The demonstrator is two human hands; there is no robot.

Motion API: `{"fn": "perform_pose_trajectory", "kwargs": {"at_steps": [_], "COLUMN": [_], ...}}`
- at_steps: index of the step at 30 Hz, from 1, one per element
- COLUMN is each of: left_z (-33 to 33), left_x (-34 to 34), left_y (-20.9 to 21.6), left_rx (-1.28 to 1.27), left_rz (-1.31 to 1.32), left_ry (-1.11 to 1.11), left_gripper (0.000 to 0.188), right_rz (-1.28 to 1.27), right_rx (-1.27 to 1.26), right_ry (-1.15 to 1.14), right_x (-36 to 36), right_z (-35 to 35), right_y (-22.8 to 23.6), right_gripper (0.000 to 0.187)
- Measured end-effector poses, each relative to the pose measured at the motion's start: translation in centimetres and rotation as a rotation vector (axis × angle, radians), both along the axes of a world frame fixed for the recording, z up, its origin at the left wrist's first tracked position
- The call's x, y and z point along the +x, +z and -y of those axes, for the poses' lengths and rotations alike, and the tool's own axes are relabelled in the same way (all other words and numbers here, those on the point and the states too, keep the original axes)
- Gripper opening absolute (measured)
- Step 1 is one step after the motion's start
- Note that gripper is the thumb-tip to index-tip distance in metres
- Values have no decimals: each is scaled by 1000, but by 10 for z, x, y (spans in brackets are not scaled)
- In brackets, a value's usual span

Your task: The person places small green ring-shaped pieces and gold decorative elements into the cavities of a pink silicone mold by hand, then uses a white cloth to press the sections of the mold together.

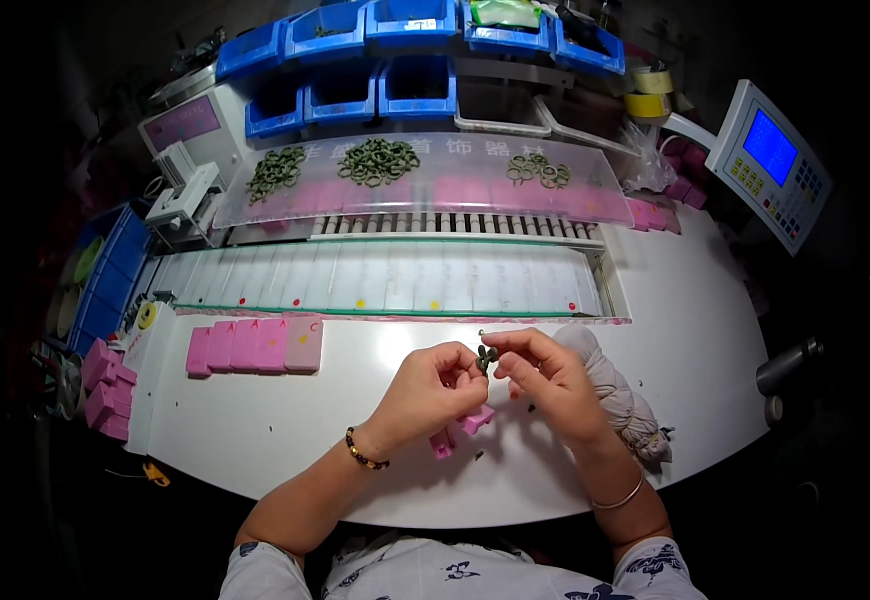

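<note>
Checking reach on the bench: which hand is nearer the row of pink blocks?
Left. The left hand is just right of the row of pink blocks; the right hand lies farther right.

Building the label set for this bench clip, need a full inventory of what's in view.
green rings: small cluster, dark green, pinched between both hands
pink blocks: two, pink, on the table under the hands
pink block row: about five, pink, table left of the hands
loose pink blocks: several, pink, table's left edge
cloth bundle: one, grey-beige, beside the right hand
ring piles: three, green, on the clear sloped cover
storage bins: several, blue, back shelf
tape rolls: two, yellowish, back right
control panel: one, white with blue screen, right
table: one, white
left hand: beaded bracelet, on the rings
right hand: thin bangle, on the rings
</note>
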State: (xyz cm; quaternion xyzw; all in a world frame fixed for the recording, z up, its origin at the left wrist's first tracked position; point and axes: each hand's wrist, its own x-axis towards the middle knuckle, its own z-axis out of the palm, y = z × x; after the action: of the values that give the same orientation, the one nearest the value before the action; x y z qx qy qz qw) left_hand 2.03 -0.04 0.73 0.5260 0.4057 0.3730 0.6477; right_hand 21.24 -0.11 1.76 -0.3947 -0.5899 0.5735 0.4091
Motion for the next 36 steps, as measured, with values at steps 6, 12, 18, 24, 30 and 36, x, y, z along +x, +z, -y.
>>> {"fn": "perform_pose_trajectory", "kwargs": {"at_steps": [6, 12, 18, 24, 30, 36], "left_z": [3, 2, -18, -112, -153, -73], "left_x": [3, 2, -7, 7, 54, 74], "left_y": [0, 4, 11, 89, 104, 28], "left_rx": [179, 134, -65, 50, 139, -242], "left_rz": [-187, -58, -201, -439, 176, 376], "left_ry": [78, 67, -290, -340, -93, -118], "left_gripper": [11, 9, 11, 18, 36, 38], "right_rz": [-18, -176, -263, -155, -32, 390], "right_rx": [42, -127, -66, 76, 256, 736], "right_ry": [-80, -52, -319, -396, -393, -358], "right_x": [-8, -1, 13, 34, 34, 28], "right_z": [1, -6, -10, -2, 15, 27], "right_y": [-3, -10, 8, 19, 20, 27], "right_gripper": [21, 19, 19, 17, 28, 43]}}
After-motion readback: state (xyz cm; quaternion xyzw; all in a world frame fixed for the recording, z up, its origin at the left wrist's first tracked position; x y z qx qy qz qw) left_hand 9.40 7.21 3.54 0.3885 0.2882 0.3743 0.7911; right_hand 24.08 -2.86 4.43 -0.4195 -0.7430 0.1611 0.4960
